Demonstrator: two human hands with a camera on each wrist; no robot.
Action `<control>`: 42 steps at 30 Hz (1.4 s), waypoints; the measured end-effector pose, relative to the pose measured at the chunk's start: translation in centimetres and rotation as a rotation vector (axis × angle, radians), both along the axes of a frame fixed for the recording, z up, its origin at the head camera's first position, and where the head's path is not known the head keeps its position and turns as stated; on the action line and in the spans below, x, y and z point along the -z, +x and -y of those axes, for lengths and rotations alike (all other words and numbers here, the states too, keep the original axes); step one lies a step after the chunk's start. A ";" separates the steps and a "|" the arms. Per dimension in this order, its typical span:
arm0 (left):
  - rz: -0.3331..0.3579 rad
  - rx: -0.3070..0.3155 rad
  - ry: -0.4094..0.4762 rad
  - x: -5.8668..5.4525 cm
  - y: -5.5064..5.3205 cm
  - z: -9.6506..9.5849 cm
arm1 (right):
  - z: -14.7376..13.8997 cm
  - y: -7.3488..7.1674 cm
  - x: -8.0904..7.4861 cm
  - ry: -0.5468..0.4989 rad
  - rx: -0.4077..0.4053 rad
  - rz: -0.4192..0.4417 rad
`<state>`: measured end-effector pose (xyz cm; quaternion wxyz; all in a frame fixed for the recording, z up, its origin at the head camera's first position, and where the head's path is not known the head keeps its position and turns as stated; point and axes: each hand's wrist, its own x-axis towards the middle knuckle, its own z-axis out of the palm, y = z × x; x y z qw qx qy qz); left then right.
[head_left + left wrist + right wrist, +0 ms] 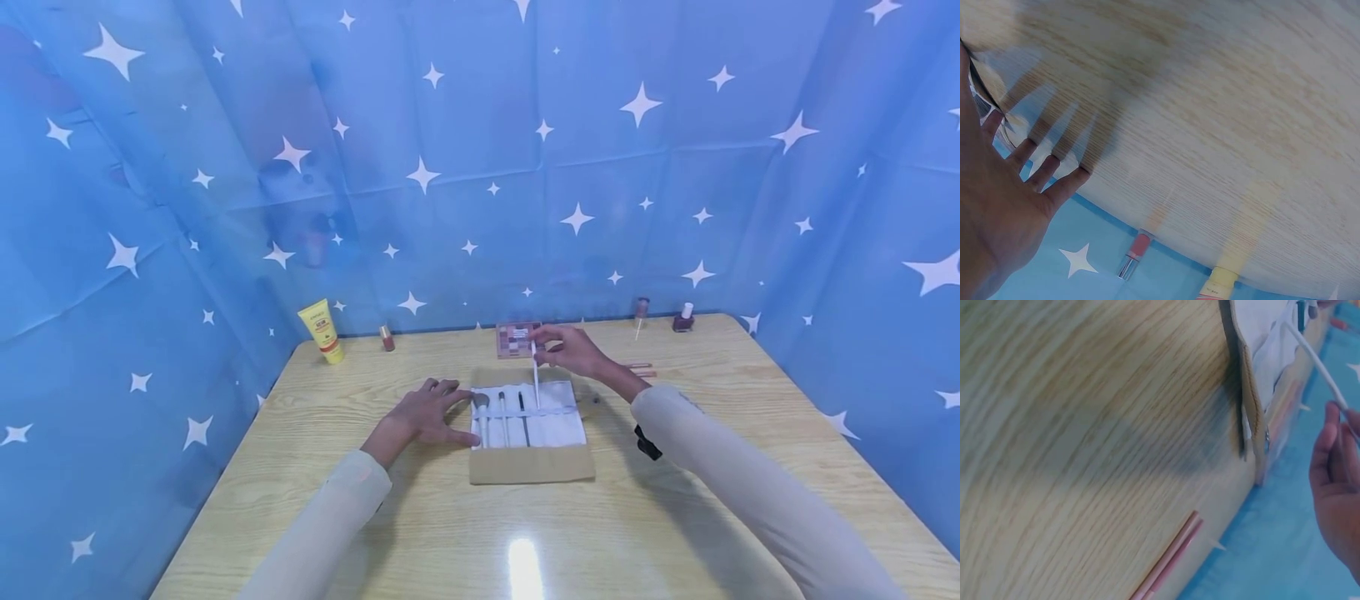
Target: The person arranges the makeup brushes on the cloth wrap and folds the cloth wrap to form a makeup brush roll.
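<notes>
A person's two bare hands work over an opened brush pouch (532,467), tan outside with a white lining, lying on a pale wood-grain surface (420,533). The right hand (570,350) has its fingers grasping a slim white stick (536,379), pinched near its upper end; the stick hangs nearly upright below those fingers, its lower end reaching the band across the lining. The left hand (427,417) is released, its fingers spread, with index finger and thumb at the pouch's left edge. Just right of these left fingers, a brush with a wide grey head (482,417) sits in the band, then a thinner pale brush (503,417), then a slender dark tool (524,417), which lies nearest the white stick. Just beyond the right fingers is a palette of colour squares (513,342). To their right, partly behind the wrist, lie two pink sticks (640,374); farther right and back stand a small brownish tube (642,307) and a dark bottle with a white cap (683,321). Beyond the left fingers and to their left are a small red tube (387,338) and, farther left, a yellow squeeze tube (322,332). A blue curtain with white stars (450,125) hangs behind.
</notes>
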<state>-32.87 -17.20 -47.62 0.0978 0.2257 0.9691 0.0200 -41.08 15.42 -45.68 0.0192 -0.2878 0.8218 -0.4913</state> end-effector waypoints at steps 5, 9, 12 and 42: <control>-0.001 0.001 -0.002 0.1 -0.1 -0.2 | -0.3 0.2 0.2 0.005 -0.010 0.000; 0.003 -0.004 -0.002 0.0 0.0 -0.2 | -0.4 0.3 0.3 0.022 -0.023 -0.002; 0.006 -0.004 0.001 -0.1 0.0 -0.3 | -0.5 0.5 0.4 0.028 -0.032 0.007; 0.006 -0.002 0.021 0.2 0.0 -0.1 | -1.3 2.9 1.7 0.174 -0.215 0.059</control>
